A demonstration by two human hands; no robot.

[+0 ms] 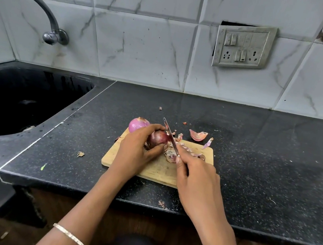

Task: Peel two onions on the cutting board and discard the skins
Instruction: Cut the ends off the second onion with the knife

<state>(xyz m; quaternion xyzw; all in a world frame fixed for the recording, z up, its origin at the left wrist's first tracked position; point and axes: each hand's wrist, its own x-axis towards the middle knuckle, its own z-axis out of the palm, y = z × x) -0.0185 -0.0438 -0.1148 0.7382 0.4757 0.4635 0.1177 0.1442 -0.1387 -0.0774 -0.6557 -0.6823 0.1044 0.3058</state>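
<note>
Onions sit near mid-frame, and I read across to them from the left. At the left of the frame a black sink (37, 82) is set into the dark worktop (254, 166), with a curved metal tap (47, 15) on the tiled wall above it. At the lower edge a thin bangle (70, 237) circles the left wrist. The paler onion (137, 124) looks peeled and sits at the upper left corner of the wooden cutting board (156, 169); I cannot tell whether it rests on the wood or the worktop. Just right of it the left grip (137, 152) curls round the darker onion (159, 138), holding it over the board. The knife (170, 136) slants up and left, its blade touching that onion's right side, and the right grip (196, 179) is closed round the handle. I see loose skins (170, 154) on the board under the blade, and a curled skin piece (197, 135) on the worktop past the board's upper right. A switch plate (244, 46) hangs on the wall at upper right.
</note>
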